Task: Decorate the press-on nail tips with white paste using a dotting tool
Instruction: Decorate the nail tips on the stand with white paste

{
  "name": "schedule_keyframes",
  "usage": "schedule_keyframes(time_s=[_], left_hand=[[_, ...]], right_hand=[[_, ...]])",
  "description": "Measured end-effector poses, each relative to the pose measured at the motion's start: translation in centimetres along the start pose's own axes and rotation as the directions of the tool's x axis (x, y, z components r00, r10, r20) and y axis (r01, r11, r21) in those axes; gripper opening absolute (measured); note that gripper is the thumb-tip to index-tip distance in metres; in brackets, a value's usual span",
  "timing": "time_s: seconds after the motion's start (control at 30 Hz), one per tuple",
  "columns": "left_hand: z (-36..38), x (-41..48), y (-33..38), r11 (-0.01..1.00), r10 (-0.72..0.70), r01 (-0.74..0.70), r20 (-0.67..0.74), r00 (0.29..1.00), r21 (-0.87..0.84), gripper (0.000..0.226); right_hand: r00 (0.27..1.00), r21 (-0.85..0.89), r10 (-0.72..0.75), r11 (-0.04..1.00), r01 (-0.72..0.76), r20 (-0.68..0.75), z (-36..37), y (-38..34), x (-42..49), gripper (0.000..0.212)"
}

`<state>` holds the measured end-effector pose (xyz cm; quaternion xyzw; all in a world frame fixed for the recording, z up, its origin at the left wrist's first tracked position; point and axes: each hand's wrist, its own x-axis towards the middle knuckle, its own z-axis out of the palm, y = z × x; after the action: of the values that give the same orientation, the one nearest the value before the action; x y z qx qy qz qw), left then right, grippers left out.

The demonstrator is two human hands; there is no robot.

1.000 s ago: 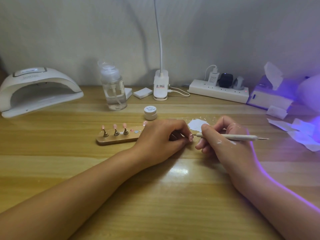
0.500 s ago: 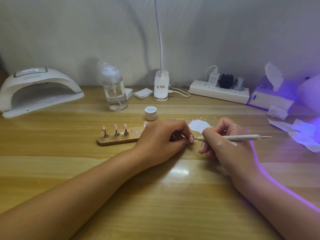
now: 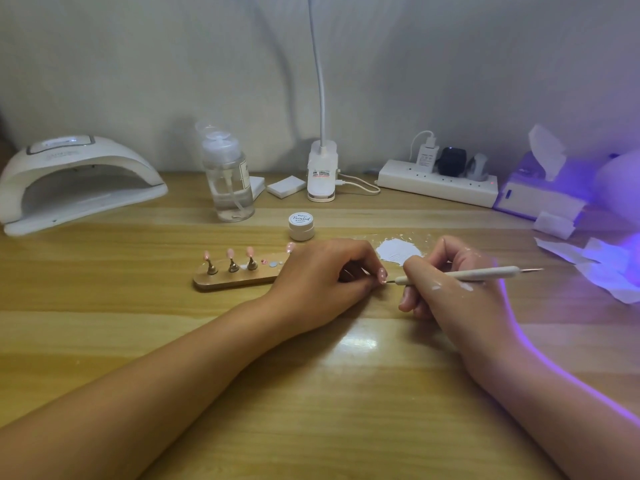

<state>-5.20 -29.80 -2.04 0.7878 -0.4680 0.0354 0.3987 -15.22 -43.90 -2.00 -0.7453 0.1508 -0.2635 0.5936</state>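
A: Tip [image 3: 382, 274] first. What could be going wrong from here?

B: Judgement only. The tool [image 3: 485, 273] is pointing its fine end at the tip's right edge, touching or just off, can't tell. If the right hand [image 3: 446, 282] is pressing too hard or jerking, the dot is smearing into a streak, or the tip is twisting in the pinch. Too much paste on that end and the dot is blobbing.

A: Anything further out?

B: The paste [image 3: 398, 249] is lying as a wet-looking white patch just far of the two hands, so a knuckle could be dragging through it. White smears are already showing on the back of the right hand. The left hand [image 3: 322, 275] is covering the right end of the stand [image 3: 239, 277], where three more tips are standing upright, so a nudge there could be knocking them.

A: Hands?

B: Left one is curled and pinching the tip at its fingertips, or a stalk under it; that part is hidden. Right one is gripping the tool like a pen, with the shaft running out to the right past the knuckles.

A: And the tip relative to the hand?

B: It's sticking out at the right end of the left hand, low over the table [image 3: 311, 393], between both hands, with the right hand just beside it on the right.

A: Rest?

B: The jar [image 3: 301, 226] is sitting lidded, far-left of the paste. That's it, moving on.
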Motion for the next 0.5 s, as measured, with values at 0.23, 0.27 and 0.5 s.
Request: schedule_keyframes(time_s=[0.23,0.27,0.5], left_hand=[[-0.06,0.00,0.09,1.000,-0.013,0.013,0.008,1.000,-0.007,0.016],[-0.06,0.01,0.09,1.000,-0.009,0.009,0.010,1.000,-0.004,0.017],[0.12,-0.04,-0.23,1.000,0.006,-0.006,-0.010,1.000,0.002,0.016]], right_hand=[[1.000,-0.030,-0.001,1.000,0.001,0.013,-0.03,0.12,0.00,0.008],[1.000,-0.032,-0.003,0.999,0.003,0.014,-0.05,0.12,-0.01,0.008],[0.994,0.151,-0.034,0.987,0.049,-0.104,-0.27,-0.01,0.09,0.015]])
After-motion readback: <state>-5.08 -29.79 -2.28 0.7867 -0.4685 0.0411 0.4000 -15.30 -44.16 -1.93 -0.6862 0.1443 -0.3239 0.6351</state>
